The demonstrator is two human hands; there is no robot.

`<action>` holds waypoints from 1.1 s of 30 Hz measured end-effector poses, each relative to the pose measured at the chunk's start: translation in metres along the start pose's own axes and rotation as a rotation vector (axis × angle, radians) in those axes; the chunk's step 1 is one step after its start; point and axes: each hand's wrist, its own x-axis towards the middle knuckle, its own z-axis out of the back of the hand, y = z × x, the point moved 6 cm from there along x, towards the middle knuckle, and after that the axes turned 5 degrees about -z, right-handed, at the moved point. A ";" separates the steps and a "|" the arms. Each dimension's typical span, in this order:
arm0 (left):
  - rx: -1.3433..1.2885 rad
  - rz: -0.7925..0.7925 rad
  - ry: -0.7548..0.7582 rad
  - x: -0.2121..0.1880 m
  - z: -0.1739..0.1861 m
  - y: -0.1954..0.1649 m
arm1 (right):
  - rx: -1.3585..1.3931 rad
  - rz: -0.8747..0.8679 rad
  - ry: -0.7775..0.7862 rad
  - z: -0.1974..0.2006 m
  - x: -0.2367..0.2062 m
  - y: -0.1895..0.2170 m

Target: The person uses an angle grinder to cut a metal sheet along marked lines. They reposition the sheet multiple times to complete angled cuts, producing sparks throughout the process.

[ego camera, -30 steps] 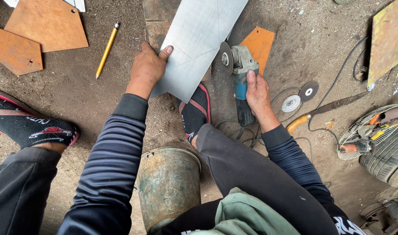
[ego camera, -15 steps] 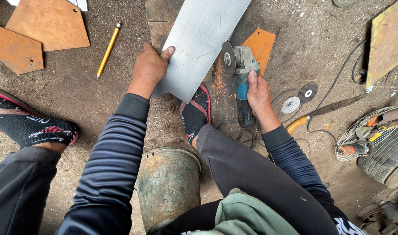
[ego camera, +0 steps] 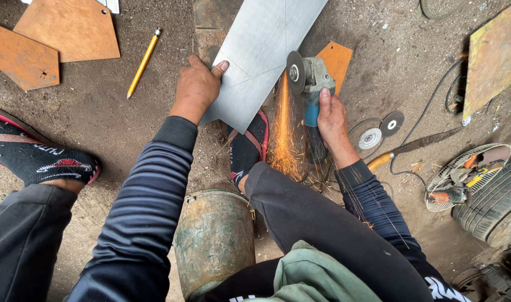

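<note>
Metal sheet [ego camera: 266, 50] under left hand [ego camera: 196, 86], right hand [ego camera: 332, 120] around grinder [ego camera: 311, 89].

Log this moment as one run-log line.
left hand: pressing metal sheet | right hand: gripping angle grinder | disc at sheet edge, sparks flying

Metal sheet [ego camera: 266, 50] cut off by the top edge beyond the left hand [ego camera: 196, 86]; near corner hidden under that hand. Grinder [ego camera: 311, 89] handle hidden inside the right hand [ego camera: 332, 120]. Tyre [ego camera: 498, 196] far right of it, cropped by the frame
</note>
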 end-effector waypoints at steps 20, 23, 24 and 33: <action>-0.010 0.043 0.028 -0.009 0.009 -0.009 | 0.073 -0.009 0.051 0.003 -0.002 0.021; -0.011 0.050 0.032 -0.008 0.008 -0.007 | 0.180 -0.083 0.106 -0.002 0.000 0.006; -0.011 0.054 0.035 -0.007 0.007 -0.006 | 0.106 -0.022 0.069 0.000 0.002 0.005; -0.007 0.025 0.007 -0.003 0.003 -0.001 | 0.178 -0.163 0.104 -0.002 0.003 0.008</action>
